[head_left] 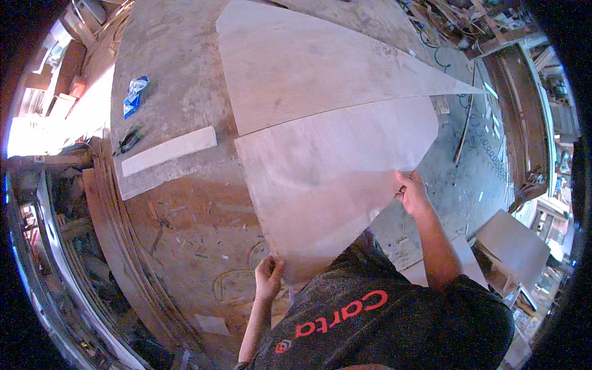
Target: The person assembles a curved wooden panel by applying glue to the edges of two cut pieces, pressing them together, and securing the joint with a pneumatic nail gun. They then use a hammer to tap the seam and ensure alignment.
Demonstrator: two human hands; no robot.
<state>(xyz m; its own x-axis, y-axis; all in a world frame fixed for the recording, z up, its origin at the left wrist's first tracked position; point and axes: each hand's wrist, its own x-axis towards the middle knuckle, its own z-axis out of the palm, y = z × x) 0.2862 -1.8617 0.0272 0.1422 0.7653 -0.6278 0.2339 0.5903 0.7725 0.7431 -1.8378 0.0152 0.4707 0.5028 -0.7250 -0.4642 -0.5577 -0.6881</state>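
Note:
A thin, pale, flat sheet with angled corners [327, 166] stretches out in front of me, its near end close to my body. My left hand [269, 275] is closed on the sheet's near left corner. On the right slanting edge, my right hand [412, 192] grips it, thumb on top and the other fingers partly hidden. Beyond lies a second pale sheet [308, 68], tapering to a long point on the right. The far edge of the held sheet runs along the near edge of that second one; whether they touch or overlap I cannot tell.
A worn work surface [179, 111] carries a pale narrow strip [169, 151], dark-handled pliers [129, 140] and a crumpled blue-and-white wrapper [135, 97]. Scraps litter the floor [191, 222]. A coiled hose [484, 139] lies right. Long boards [108, 228] line the left; a panel [513, 248] leans lower right.

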